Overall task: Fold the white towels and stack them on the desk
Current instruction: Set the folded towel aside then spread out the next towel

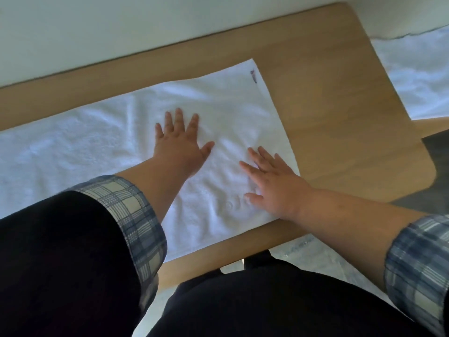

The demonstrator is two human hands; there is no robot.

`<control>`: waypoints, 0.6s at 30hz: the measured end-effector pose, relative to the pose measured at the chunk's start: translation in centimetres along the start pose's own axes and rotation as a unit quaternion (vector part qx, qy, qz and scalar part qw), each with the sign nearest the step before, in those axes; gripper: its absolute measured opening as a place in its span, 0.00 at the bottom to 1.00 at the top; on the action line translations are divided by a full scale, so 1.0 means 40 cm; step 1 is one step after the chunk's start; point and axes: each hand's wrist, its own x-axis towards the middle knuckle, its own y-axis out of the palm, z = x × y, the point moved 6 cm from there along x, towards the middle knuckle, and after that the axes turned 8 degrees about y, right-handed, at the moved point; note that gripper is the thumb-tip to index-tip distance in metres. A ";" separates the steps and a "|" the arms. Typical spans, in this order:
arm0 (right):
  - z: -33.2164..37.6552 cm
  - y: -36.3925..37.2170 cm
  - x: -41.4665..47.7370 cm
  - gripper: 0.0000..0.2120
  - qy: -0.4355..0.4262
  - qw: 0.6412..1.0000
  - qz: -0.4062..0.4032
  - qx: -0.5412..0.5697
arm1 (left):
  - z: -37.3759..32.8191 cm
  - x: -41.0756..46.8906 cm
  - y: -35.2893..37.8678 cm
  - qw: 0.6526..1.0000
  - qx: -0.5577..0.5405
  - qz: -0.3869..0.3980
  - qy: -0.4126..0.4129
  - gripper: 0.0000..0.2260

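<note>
The left hand [179, 144] lies palm down, fingers straight and spread toward 12 o'clock, its forearm reaching in from 8 o'clock. The right hand [272, 184] lies flat too, fingers toward 10 o'clock, forearm from 4 o'clock (both plaid cuffs [136, 215] are turned back).

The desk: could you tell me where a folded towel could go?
Widest bare desk lies right of the towel, out to the rounded corners. Thin strips run along wall and near edge. The left hand and right hand crowd the towel.
</note>
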 end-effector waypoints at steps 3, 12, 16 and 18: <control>-0.039 0.023 -0.047 0.37 -0.038 0.999 0.015 -0.034 | -0.109 0.050 -0.013 0.999 -0.007 0.002 0.046 0.35; -0.168 0.060 -0.084 0.38 -0.118 0.988 -0.049 -0.087 | -0.304 0.271 -0.065 0.999 -0.009 -0.029 0.021 0.35; -0.205 0.051 -0.090 0.38 -0.129 0.988 -0.023 -0.080 | -0.346 0.252 -0.066 0.999 -0.020 -0.019 0.030 0.35; -0.226 0.026 -0.084 0.38 -0.106 0.992 -0.006 -0.064 | -0.364 0.185 -0.046 0.998 -0.038 -0.026 0.046 0.33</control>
